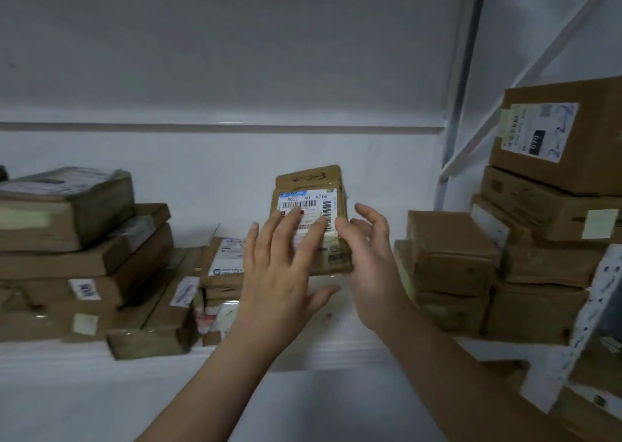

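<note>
Parcel upright on shelf
Left hand lays spread fingers flat on its label; right hand fingers apart, thumb against its edge.

White shelf board runs left to right, with a white back wall behind it. A grey ledge crosses the wall. The grey panel above it could be wall or the underside of the next shelf, can't tell. Far right: a metal upright with a diagonal brace. Near right: a white perforated rail, tilted. Left: a stack of flat cardboard boxes, labels up. Beside it, a low pile of thin packets. Right: two small boxes stacked, then a taller stack of bigger cartons against the frame. Light is dim, cool and even. Shadows are soft.
</note>
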Demonstrator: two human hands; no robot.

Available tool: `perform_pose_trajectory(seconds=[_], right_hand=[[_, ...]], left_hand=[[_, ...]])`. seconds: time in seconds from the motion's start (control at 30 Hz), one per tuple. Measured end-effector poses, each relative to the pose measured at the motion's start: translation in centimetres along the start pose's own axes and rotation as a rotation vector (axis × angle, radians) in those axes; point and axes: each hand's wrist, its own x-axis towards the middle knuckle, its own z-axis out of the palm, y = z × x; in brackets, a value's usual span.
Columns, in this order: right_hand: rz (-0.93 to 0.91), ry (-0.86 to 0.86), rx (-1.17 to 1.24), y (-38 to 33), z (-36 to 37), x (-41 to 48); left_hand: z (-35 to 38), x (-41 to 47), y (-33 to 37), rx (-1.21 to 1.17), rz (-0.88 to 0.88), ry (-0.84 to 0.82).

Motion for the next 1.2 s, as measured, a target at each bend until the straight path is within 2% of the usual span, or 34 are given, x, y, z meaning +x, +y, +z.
perform_pose_trajectory(seconds=[0.1, 0.17, 0.23, 0.3, 0.37, 0.4, 0.47, 0.53, 0.67, 0.93, 1.03, 1.2], right_hand=[[0.228, -0.055, 0.099, 2.5, 4.3, -0.4], [0.265, -0.142, 0.048, 3.7, 6.4, -0.4], [0.23, -0.237, -0.107, 4.7, 7.6, -0.4], [0.096, -0.287, -0.405, 5.7, 8.0, -0.1], [-0.055, -0.26, -0.911, 7.2, 7.7, 0.6], [-0.084, -0.245, -1.131, 7.8, 7.6, 0.7], [-0.053, -0.253, -1.342, 9.0, 7.5, 0.9], [-0.028, -0.272, -1.371, 10.2, 7.4, 0.7], [-0.137, -0.201, -1.26, 11.4, 7.4, 0.1], [-0.109, -0.111, -1.203, 12.5, 7.0, 0.6], [-0.13, -0.117, -1.173, 12.6, 6.8, 0.6], [-0.118, -0.231, -1.287, 12.5, 6.6, 0.4]], left_hand=[[-1.5, -1.8, -3.5, 0.223, -0.002, 0.0], [-2.7, -2.8, -6.1, 0.324, 0.041, 0.021], [-4.1, -3.6, -8.7, 0.405, 0.044, 0.001], [-5.3, -4.5, -11.2, 0.467, 0.043, -0.046], [-6.2, -5.2, -13.4, 0.509, 0.038, -0.114], [-6.4, -5.4, -14.2, 0.52, 0.04, -0.152], [-6.3, -5.9, -15.5, 0.534, 0.069, -0.213], [-5.8, -6.2, -16.1, 0.556, 0.106, -0.268], [-4.9, -6.5, -16.8, 0.615, 0.087, -0.351], [-3.8, -5.7, -17.8, 0.562, 0.083, -0.483], [-3.3, -5.5, -18.1, 0.491, 0.055, -0.465], [-2.8, -5.1, -18.0, 0.442, 0.036, -0.48]])
